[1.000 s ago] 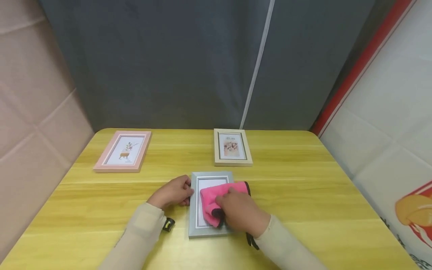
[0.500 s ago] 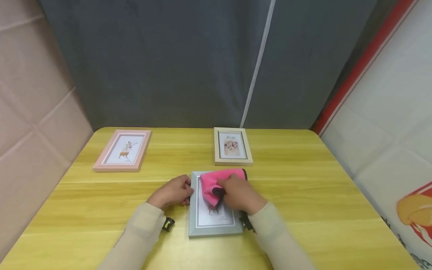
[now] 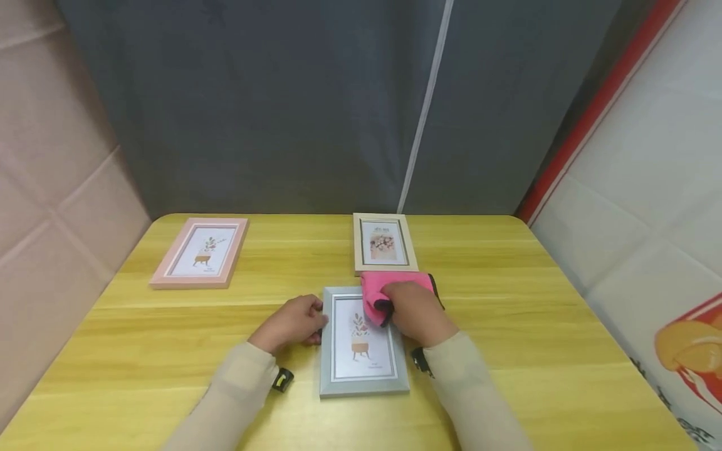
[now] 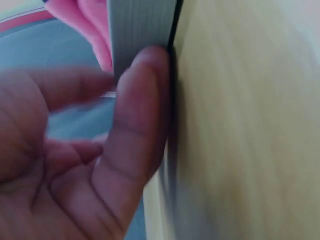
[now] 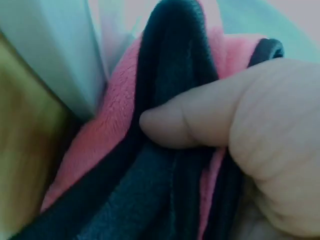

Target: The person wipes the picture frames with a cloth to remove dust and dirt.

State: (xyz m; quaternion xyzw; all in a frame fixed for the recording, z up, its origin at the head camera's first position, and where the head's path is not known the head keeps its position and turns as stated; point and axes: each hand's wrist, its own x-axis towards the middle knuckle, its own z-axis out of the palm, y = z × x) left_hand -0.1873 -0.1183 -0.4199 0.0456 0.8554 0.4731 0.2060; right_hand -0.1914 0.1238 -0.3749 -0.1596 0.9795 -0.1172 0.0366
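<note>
A blue-grey picture frame lies face up near the middle of the table, showing a potted-plant print. My left hand holds its left edge; in the left wrist view one digit presses the side of the frame, close to the tabletop. In my right hand is a bunched pink cloth with black edging, over the frame's upper right corner. Seen from the right wrist, the thumb clamps a dark-edged fold of the cloth. The other right fingers are mostly hidden.
A pink picture frame lies at the table's back left. Just beyond the cloth is a cream picture frame. The yellow wood-grain table ends at a dark grey curtain, with pale panels on both sides.
My right hand has moved the cloth up the frame, then right to its upper right corner, uncovering the print. The left hand has stayed at the left edge.
</note>
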